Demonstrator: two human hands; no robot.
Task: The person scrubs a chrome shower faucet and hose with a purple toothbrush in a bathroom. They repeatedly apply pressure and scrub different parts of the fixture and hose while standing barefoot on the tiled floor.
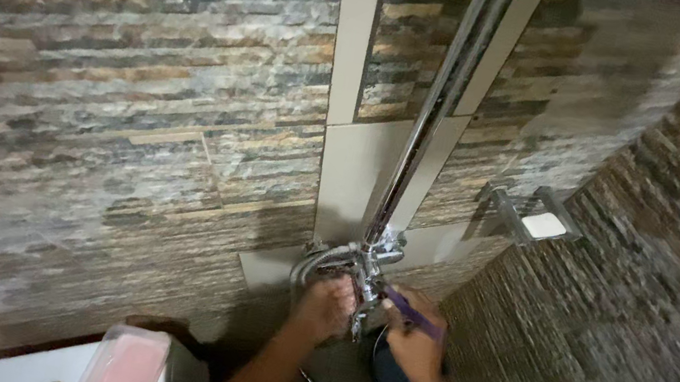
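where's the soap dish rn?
Head view, right of centre: the metal soap dish is mounted on the stone wall, right of the chrome pipe, above the right hand.

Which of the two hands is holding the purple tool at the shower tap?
The right hand grips the purple tool; the left hand holds only the chrome shower tap.
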